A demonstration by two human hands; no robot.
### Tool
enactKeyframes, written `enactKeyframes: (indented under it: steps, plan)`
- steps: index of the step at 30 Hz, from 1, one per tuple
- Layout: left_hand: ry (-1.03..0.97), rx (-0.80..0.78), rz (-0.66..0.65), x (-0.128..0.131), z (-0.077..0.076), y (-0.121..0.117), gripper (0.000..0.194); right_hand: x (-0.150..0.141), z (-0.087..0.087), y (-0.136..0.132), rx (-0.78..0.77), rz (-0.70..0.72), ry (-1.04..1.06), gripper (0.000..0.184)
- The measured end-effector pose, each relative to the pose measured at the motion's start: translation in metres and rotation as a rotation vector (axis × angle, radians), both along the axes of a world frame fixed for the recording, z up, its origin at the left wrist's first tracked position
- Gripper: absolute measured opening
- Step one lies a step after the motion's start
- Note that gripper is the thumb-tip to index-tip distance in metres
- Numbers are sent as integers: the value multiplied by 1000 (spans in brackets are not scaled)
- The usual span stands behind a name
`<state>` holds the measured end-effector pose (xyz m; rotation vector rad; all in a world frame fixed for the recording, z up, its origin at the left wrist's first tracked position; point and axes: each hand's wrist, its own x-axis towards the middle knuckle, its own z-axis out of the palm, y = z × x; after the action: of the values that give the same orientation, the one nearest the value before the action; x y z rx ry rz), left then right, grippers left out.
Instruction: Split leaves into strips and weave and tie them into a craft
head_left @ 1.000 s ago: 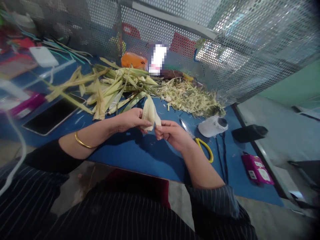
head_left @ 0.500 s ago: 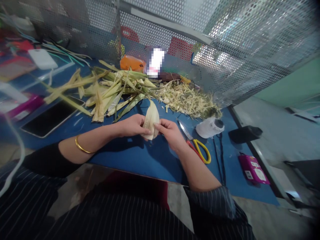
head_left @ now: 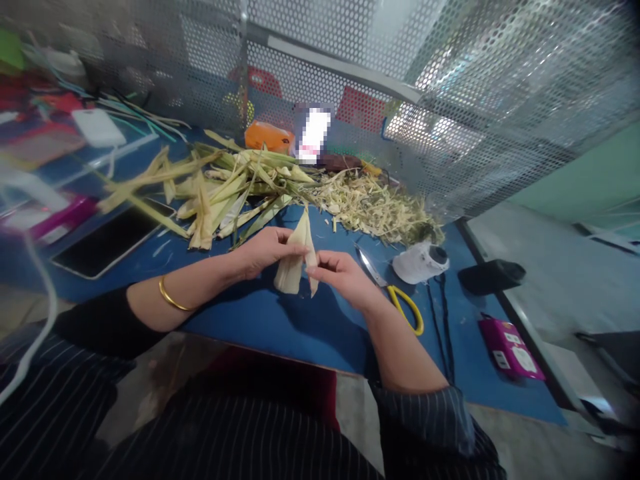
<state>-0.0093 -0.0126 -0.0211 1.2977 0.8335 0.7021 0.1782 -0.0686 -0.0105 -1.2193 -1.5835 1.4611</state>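
Note:
A pale yellow leaf piece is held upright between both hands above the blue table. My left hand pinches its broad part from the left. My right hand pinches a thin strip at its right edge, which hangs down apart from the broad part. A pile of long green and yellow leaves lies just behind the hands. A heap of shredded leaf scraps lies to the right of that pile.
Yellow-handled scissors lie right of my right hand, beside a white thread spool. A pink box and a black object sit at the right edge. A dark tablet lies left. A perforated metal screen stands behind.
The leaf piece has split: my right hand has drawn a thin strip off its right edge and moved slightly away from my left hand. The broad part now hangs lower.

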Motion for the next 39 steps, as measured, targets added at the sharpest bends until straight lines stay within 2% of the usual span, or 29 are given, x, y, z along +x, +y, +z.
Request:
enactKeyframes:
  steps: [3, 7, 10, 12, 17, 21, 25, 28, 34, 37, 39]
  plan:
    - [42, 72, -5, 0, -3, 1, 32, -1, -4, 1, 22, -34, -54, 34]
    - [111, 178, -31, 2, -3, -2, 29, -5, -12, 3, 109, -150, -152, 41]
    - [72, 127, -24, 5, -1, -5, 29, -7, -13, 2, 143, -181, -144, 42]
    - [17, 59, -29, 6, 2, -7, 33, -6, -9, 1, 125, -162, -62, 36]
    - [-50, -44, -98, 3, 5, -6, 33, 3, 13, -4, -57, -76, 248, 21]
    - [-39, -50, -139, -1, 4, -3, 30, 15, 26, -4, -70, -123, 393, 16]
    - [28, -55, -220, -3, 0, 0, 30, 27, 32, -1, -74, -180, 626, 12]
    - [92, -62, -297, -4, -2, 2, 29, 37, 32, 1, 45, -257, 715, 12]
    - [230, -104, -428, -7, 1, 4, 22, 61, 41, 5, 404, -506, 750, 18]
    - [255, -112, -430, -9, 0, 6, 22, 73, 49, 6, 586, -662, 758, 21]
    - [229, -111, -362, -8, -2, 7, 24, 80, 49, 8, 677, -826, 612, 20]
